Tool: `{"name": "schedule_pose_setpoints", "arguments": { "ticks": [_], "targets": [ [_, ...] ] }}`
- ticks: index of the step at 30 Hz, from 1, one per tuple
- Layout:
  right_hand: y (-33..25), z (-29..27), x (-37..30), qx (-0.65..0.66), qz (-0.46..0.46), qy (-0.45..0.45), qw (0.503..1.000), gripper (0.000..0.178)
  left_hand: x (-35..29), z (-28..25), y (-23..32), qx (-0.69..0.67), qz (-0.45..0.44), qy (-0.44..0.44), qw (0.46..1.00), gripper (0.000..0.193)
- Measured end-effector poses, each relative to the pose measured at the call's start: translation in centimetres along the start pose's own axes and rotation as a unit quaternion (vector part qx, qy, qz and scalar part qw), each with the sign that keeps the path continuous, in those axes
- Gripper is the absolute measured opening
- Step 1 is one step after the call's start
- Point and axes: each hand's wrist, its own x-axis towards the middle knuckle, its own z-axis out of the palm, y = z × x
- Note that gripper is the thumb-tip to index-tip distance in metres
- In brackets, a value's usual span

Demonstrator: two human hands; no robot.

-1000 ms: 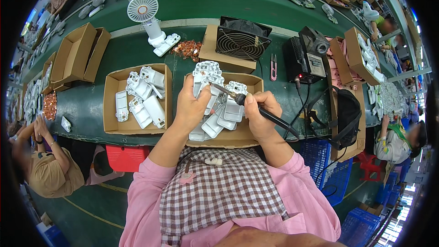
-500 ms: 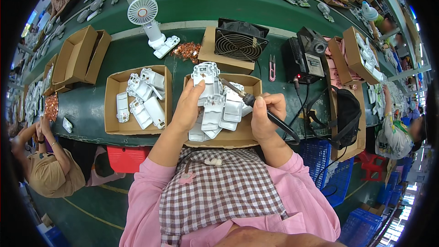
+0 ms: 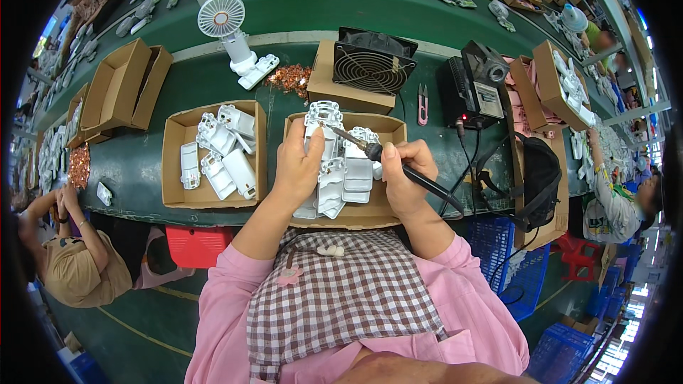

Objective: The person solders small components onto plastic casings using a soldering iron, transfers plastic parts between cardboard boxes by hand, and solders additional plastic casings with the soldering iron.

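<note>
The white housing was pinched between the thumb and fingers of the left hand, over the rear edge of the right-hand carton; the soldering iron was gripped in the right hand, its tip held at the housing, though whether contact was made could not be told. The two cartons were parted by a narrow strip of green tabletop; a wider strip was left between the right-hand carton and the black power unit. A pale label was carried on that unit, its print too small to be read. At least five white parts were counted in the left-hand carton; one white fan and one black square fan were set farther back.
</note>
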Motion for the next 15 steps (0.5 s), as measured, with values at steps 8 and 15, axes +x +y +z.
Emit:
{"name": "schedule_pose_setpoints", "arguments": {
  "ticks": [8,15],
  "targets": [
    [-0.12,0.12,0.10,-0.011,0.007,-0.009,1.000,0.020,-0.07,-0.20,0.71,0.028,-0.004,-0.001,1.000,0.021],
    [0.02,0.12,0.01,-0.014,0.018,-0.011,1.000,0.020,-0.04,-0.19,0.31,0.025,0.009,0.002,1.000,0.021]
  ]
}}
